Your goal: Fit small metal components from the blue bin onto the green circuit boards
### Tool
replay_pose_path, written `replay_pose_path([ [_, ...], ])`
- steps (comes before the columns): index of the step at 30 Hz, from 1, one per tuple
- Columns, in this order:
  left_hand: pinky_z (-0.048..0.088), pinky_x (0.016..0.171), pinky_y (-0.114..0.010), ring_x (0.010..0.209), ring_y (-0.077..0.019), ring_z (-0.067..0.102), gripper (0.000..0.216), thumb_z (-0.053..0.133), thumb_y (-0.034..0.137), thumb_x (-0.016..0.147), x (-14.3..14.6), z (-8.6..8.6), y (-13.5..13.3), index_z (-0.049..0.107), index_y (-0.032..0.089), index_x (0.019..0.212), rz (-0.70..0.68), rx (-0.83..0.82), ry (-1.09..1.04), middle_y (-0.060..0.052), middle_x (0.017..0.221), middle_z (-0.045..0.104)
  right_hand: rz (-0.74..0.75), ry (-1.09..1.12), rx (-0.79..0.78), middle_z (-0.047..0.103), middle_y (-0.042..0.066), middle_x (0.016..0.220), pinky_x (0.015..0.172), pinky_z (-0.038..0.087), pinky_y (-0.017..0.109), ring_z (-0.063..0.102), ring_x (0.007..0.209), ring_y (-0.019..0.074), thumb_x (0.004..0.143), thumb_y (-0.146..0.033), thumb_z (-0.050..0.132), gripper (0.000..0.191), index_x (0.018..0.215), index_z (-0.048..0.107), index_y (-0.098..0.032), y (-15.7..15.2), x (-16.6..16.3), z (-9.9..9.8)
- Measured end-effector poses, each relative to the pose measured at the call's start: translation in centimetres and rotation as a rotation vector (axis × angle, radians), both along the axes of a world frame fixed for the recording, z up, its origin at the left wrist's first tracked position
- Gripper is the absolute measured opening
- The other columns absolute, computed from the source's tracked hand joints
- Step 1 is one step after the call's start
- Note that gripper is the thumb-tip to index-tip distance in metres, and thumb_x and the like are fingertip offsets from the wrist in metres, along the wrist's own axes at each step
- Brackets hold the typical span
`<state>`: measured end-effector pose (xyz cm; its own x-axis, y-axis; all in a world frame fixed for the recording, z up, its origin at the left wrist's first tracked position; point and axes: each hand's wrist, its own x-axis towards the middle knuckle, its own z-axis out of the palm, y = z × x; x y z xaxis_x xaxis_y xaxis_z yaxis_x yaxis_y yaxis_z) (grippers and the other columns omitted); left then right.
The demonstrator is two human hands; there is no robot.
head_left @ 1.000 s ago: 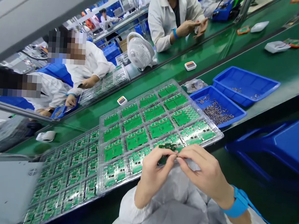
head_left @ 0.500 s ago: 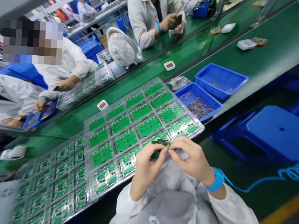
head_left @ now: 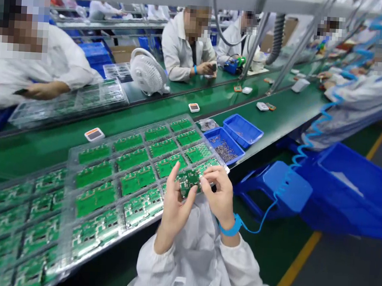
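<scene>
The left hand (head_left: pixel 176 207) holds a circuit board (head_left: pixel 190 181) clamped between the thumb and the raised fingers. The right hand (head_left: pixel 218 192) is at the right end of the board, with thumb and fingertips drawn close together; whether they grip the board edge or a small part cannot be determined. The board is in front of the person's body, raised over the near right portion of a clear tray (head_left: pixel 69 196).

The tray carries green boards in rows of compartments. A second tray (head_left: pixel 27 210), also loaded with boards, is adjacent on the left. Beyond the tray's right end, two blue bins stand side by side on the green tabletop (head_left: pixel 286 118). The near bin (head_left: pixel 238 157) contains many small metal components (head_left: pixel 224 151); the far bin (head_left: pixel 243 127) contains only a few. A clear bag (head_left: pixel 209 124) lies just beside them.

A blue wrist strap (head_left: pixel 231 226) encircles the right wrist and connects to a coiled cord (head_left: pixel 267 214). A blue stool (head_left: pixel 274 182) stands to the right. Across the line, a white fan (head_left: pixel 146 71) stands near a seated co-worker (head_left: pixel 175 51) in a white coat.
</scene>
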<state>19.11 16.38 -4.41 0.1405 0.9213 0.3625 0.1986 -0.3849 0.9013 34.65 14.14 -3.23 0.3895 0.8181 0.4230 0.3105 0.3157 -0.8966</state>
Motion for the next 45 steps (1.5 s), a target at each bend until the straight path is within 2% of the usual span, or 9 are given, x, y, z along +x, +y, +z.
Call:
replay_pose_path([
  [2, 0.061, 0.061, -0.023, 0.067, -0.0077, 0.067, 0.069, 0.078, 0.040, 0.112, 0.1, -0.3, -0.5, 0.051, 0.029, 0.175, -0.031, -0.015, -0.030, -0.019, 0.171, 0.066, 0.007, -0.014, -0.003, 0.076, 0.011, 0.113, 0.078, 0.069, 0.034, 0.078, 0.103, 0.0240, 0.108, -0.033, 0.072, 0.015, 0.095, 0.074, -0.026, -0.3, -0.2, 0.0],
  [4, 0.069, 0.078, -0.026, 0.091, -0.0151, 0.082, 0.060, 0.076, 0.037, 0.112, -0.1, -0.3, -0.8, 0.058, 0.027, 0.168, -0.070, 0.000, -0.067, -0.017, 0.165, 0.072, 0.033, 0.000, -0.014, 0.078, 0.011, 0.113, 0.080, 0.070, 0.035, 0.079, 0.104, 0.0241, 0.109, -0.032, 0.072, 0.015, 0.095, 0.074, -0.026, -0.7, -0.3, 0.1],
  [6, 0.072, 0.093, -0.030, 0.115, -0.0220, 0.085, 0.055, 0.075, 0.032, 0.112, -0.4, -0.1, -1.0, 0.061, 0.026, 0.164, -0.100, 0.010, -0.097, -0.015, 0.159, 0.076, 0.039, 0.015, -0.039, 0.079, 0.011, 0.113, 0.080, 0.071, 0.036, 0.079, 0.102, 0.0243, 0.109, -0.034, 0.072, 0.017, 0.094, 0.074, -0.026, -1.0, -0.5, 0.4],
  [11, 0.071, 0.076, -0.028, 0.095, -0.0191, 0.086, 0.050, 0.068, 0.024, 0.112, -1.2, 0.5, -1.3, 0.063, 0.025, 0.162, -0.126, 0.005, -0.071, -0.013, 0.143, 0.084, 0.017, -0.005, -0.078, 0.078, 0.010, 0.110, 0.072, 0.068, 0.033, 0.077, 0.096, 0.0233, 0.111, -0.036, 0.072, 0.021, 0.093, 0.074, -0.025, -1.4, -0.9, 1.0],
  [18, 0.073, 0.097, -0.029, 0.134, -0.0244, 0.083, 0.045, 0.065, 0.025, 0.115, -1.5, 0.3, -1.2, 0.064, 0.027, 0.160, -0.193, 0.024, -0.120, -0.013, 0.157, 0.078, -0.044, -0.115, 0.013, 0.070, 0.008, 0.113, 0.073, 0.070, 0.028, 0.076, 0.095, 0.0185, 0.109, -0.029, 0.075, 0.018, 0.092, 0.075, -0.024, -1.3, -1.4, 0.9],
  [26, 0.074, 0.095, -0.028, 0.119, -0.0213, 0.089, 0.046, 0.065, 0.023, 0.116, -1.4, 0.1, -1.3, 0.061, 0.029, 0.162, -0.206, 0.039, -0.137, -0.011, 0.153, 0.081, -0.069, -0.151, 0.032, 0.067, 0.007, 0.111, 0.069, 0.069, 0.027, 0.074, 0.092, 0.0169, 0.108, -0.024, 0.074, 0.017, 0.091, 0.073, -0.023, -1.0, -1.9, 0.8],
  [32, 0.073, 0.103, -0.028, 0.132, -0.0218, 0.085, 0.050, 0.063, 0.020, 0.116, -1.3, -0.4, -1.3, 0.061, 0.031, 0.164, -0.182, 0.086, -0.117, -0.011, 0.157, 0.079, -0.073, -0.228, 0.035, 0.068, 0.008, 0.111, 0.069, 0.069, 0.030, 0.074, 0.094, 0.0191, 0.110, -0.025, 0.072, 0.017, 0.093, 0.074, -0.024, -0.7, -1.9, 0.4],
  [39, 0.072, 0.102, -0.027, 0.129, -0.0211, 0.086, 0.048, 0.063, 0.019, 0.116, -1.2, -0.4, -1.0, 0.062, 0.031, 0.163, -0.171, 0.110, -0.083, -0.011, 0.155, 0.080, -0.067, -0.314, 0.047, 0.070, 0.008, 0.109, 0.074, 0.067, 0.032, 0.074, 0.097, 0.0211, 0.111, -0.020, 0.072, 0.017, 0.095, 0.072, -0.024, -0.5, -1.6, 0.3],
  [45, 0.073, 0.098, -0.027, 0.142, -0.0243, 0.081, 0.045, 0.065, 0.023, 0.117, -1.2, -0.2, -1.1, 0.062, 0.031, 0.162, -0.138, 0.060, -0.100, -0.012, 0.160, 0.077, -0.110, -0.259, 0.062, 0.070, 0.006, 0.106, 0.072, 0.064, 0.033, 0.071, 0.088, 0.0196, 0.108, -0.020, 0.076, 0.010, 0.098, 0.074, -0.025, -0.4, -1.6, 0.1],
])
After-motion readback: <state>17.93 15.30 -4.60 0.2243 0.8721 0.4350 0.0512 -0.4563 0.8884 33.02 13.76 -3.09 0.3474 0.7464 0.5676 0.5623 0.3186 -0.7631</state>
